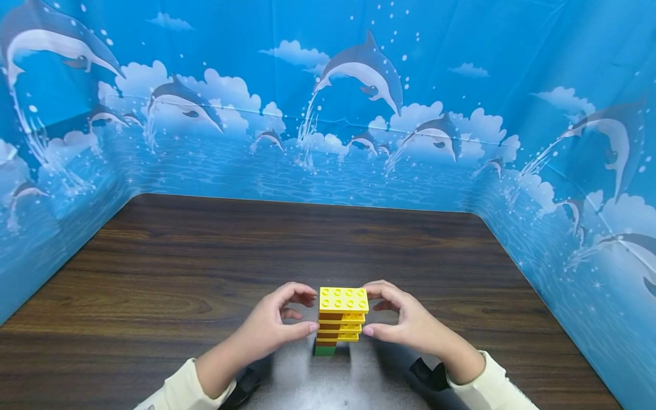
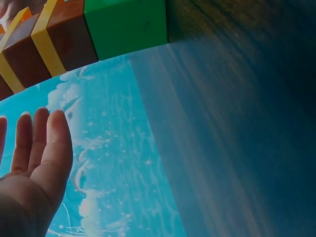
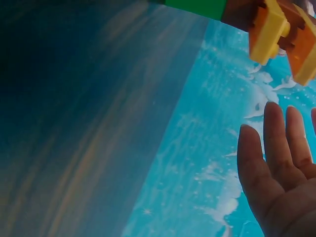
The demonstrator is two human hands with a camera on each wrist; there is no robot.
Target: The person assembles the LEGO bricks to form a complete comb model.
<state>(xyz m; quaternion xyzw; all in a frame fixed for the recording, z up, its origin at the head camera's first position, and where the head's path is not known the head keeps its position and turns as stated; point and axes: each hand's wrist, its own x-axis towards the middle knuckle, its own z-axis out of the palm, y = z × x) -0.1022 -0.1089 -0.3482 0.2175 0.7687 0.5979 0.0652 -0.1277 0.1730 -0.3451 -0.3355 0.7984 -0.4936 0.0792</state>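
Note:
A tower of toy building bricks (image 1: 343, 300) stands upright on the table. Its base is a green brick (image 2: 126, 27); above that, brown bricks (image 2: 71, 37) alternate with thin yellow plates (image 3: 268, 32) that jut out to the right. The topmost piece is a studded yellow plate. My left hand (image 1: 281, 319) is beside the tower's left side, its fingers loosely bent and thumb tip close to the bricks. On the opposite side, my right hand (image 1: 405, 319) curves near the plates' right ends. Both wrist views show a gap between fingers and bricks; neither hand grips anything.
The tower stands on a dark wood-grain table (image 1: 287, 245), toward the front. A blue curtain (image 1: 230, 165) printed with dolphins borders the table at the back and both sides. Black straps (image 1: 429, 374) show at the wrists, by pale sleeves.

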